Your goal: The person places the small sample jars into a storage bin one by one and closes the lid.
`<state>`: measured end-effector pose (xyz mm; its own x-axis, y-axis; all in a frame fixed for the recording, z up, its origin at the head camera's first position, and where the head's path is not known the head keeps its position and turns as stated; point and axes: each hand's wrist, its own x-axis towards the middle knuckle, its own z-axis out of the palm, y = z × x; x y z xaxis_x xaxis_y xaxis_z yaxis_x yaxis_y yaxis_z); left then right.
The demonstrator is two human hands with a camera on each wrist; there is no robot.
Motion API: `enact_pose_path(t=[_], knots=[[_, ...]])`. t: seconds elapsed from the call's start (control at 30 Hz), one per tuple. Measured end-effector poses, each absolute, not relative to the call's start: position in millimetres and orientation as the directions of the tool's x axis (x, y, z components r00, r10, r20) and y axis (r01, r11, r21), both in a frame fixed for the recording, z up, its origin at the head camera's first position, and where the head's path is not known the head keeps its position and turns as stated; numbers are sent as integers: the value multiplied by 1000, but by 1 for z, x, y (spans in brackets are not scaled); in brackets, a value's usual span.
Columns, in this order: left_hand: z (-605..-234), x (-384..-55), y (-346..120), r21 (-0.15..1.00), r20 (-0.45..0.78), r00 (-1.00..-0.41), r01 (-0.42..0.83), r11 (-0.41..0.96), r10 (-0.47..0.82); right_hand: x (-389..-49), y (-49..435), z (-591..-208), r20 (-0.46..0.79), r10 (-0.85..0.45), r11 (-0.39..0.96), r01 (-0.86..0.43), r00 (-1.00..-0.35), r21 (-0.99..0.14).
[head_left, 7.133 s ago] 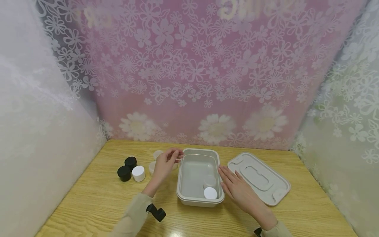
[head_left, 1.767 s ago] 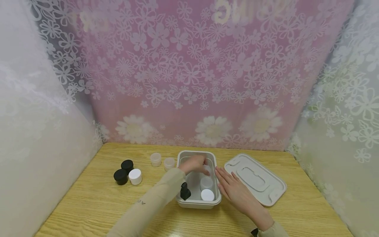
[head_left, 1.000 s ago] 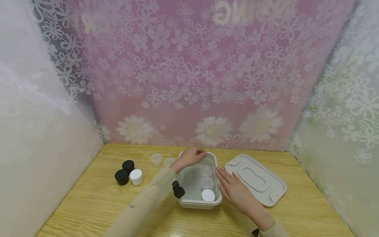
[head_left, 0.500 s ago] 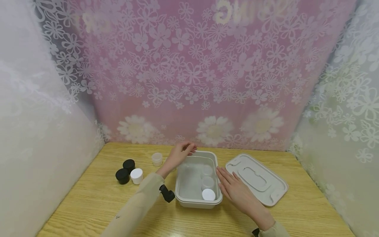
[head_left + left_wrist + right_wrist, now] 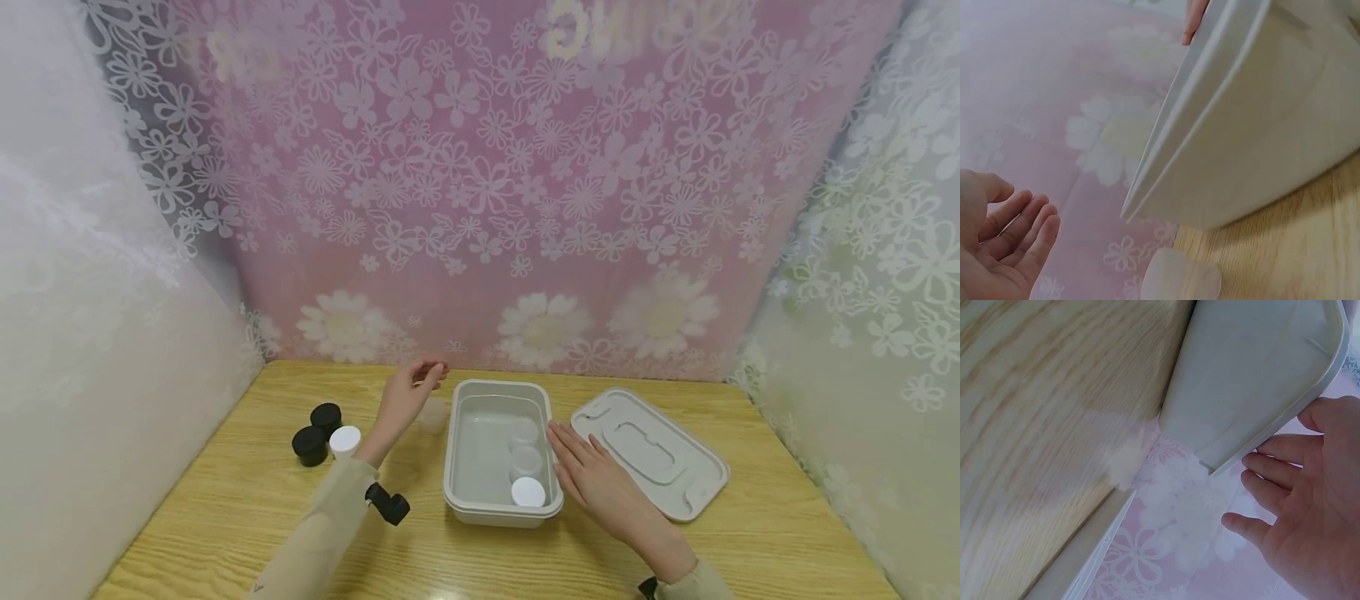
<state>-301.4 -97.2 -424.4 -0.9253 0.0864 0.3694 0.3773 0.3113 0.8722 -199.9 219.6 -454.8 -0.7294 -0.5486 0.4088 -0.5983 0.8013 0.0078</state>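
My left hand (image 5: 405, 404) is over the table left of the grey plastic box (image 5: 447, 479), fingers loosely bent and holding nothing. A small translucent jar (image 5: 432, 415) stands between that hand and the box; it also shows as a pale jar (image 5: 1180, 275) low in the left wrist view. My right hand (image 5: 600, 483) has its fingers straight, with the fingertips at the box's right rim. Inside the box, along its right wall, a white-lidded jar (image 5: 528, 492) and two translucent jars (image 5: 526, 461) stand in a row.
To the left are two black jars (image 5: 310, 446) and a white jar (image 5: 345, 442), partly covered by my left wrist. The box's grey lid (image 5: 652, 454) lies flat on the wooden table (image 5: 480, 567) at the right. A flowered curtain (image 5: 487, 208) hangs behind.
A second translucent jar now stands in the box, where my left hand held it earlier. That hand has let go, lifted out and moved left past the rim. The right hand stays put.
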Motion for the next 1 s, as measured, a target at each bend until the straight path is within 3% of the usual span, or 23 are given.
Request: enact_pose_path(t=[0.3,0.53,1.0], knots=[[-428,-284,-145,872,352,-936,334,357,17,-200,219,-456,436,-554,792,-611,-709,13],[-436,-271,-186,837,324,-946,282,469,-10,-201,219,-457,416,-546,799,-601,-728,-2],[-442,-256,-243,668,183,-957,290,685,227,-200,219,-455,394,-541,805,-593,-742,-12]])
